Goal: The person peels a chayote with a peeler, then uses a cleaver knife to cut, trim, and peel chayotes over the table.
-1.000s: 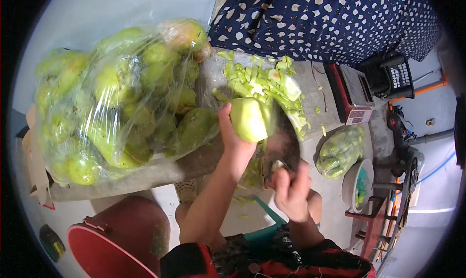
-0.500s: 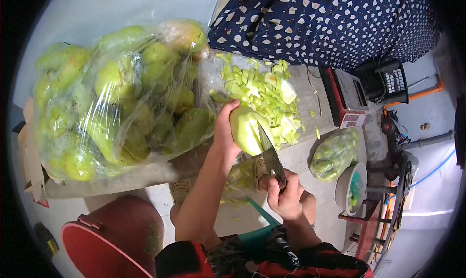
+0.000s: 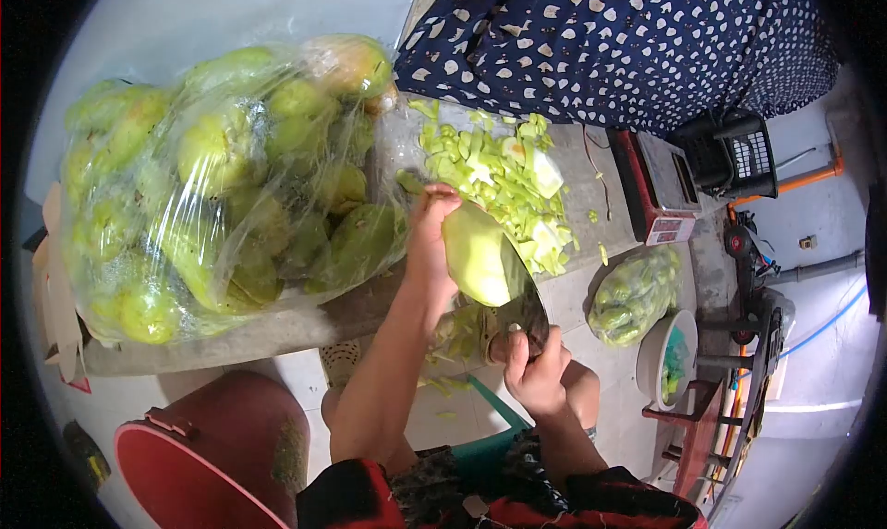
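My left hand [image 3: 432,243] is closed around the upper left side of a peeled, pale green fruit [image 3: 476,259], which looks like a green papaya. My right hand [image 3: 539,372] grips a knife [image 3: 529,305] by its handle, and its broad dark blade lies along the fruit's right side. Just beyond the fruit, a pile of green peelings [image 3: 490,173] covers part of the concrete ledge [image 3: 309,330]. Another peeled piece [image 3: 545,175] rests on that pile. To the left, a large clear plastic bag [image 3: 208,206] holds several unpeeled green fruits. The knife's handle is mostly hidden by my fingers.
A red bucket [image 3: 208,455] stands at lower left. A red scale [image 3: 658,182] and a black basket [image 3: 739,159] sit at right, below a dark patterned cloth [image 3: 601,48]. A filled bag [image 3: 636,293] and a white basin [image 3: 661,358] are on the floor.
The knife blade has moved from the fruit's front face to its right edge. The fruit has turned, showing a smoother face. My right hand has shifted slightly left.
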`<state>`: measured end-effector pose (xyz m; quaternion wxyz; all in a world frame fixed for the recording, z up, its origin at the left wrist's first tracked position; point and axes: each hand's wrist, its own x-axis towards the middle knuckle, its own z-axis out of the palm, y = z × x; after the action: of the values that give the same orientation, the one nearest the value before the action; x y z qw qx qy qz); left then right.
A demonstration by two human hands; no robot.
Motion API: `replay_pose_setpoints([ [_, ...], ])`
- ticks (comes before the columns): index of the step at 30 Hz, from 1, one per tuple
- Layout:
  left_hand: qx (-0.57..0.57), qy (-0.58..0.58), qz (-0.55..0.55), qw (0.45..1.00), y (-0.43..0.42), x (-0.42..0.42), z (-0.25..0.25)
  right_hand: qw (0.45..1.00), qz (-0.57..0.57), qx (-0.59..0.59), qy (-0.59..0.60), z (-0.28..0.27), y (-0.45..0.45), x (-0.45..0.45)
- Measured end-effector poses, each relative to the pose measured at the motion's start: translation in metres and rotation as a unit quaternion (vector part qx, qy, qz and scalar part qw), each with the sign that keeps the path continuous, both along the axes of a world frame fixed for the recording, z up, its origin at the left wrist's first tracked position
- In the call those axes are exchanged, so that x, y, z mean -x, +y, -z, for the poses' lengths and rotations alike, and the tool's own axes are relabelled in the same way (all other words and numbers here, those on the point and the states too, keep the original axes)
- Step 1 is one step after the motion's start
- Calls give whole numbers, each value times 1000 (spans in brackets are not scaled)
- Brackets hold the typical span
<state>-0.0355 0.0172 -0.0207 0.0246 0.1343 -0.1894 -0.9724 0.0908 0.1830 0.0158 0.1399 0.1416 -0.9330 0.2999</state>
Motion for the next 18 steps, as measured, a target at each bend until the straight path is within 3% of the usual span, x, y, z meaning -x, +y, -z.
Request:
replay_pose_setpoints([
  [4,-25,-17,29,999,3,2,3,1000,-6,-11,-1,-8,-6,-2],
  [6,-101,-71,36,992,12,1,5,999,8,28,-32,-8,-8,-2],
  [13,73,-45,-35,996,0,-1,-16,994,38,35,-100,-20,-10,6],
  [18,88,-52,-34,994,-4,1,-14,992,27,-8,-126,-42,-11,14],
])
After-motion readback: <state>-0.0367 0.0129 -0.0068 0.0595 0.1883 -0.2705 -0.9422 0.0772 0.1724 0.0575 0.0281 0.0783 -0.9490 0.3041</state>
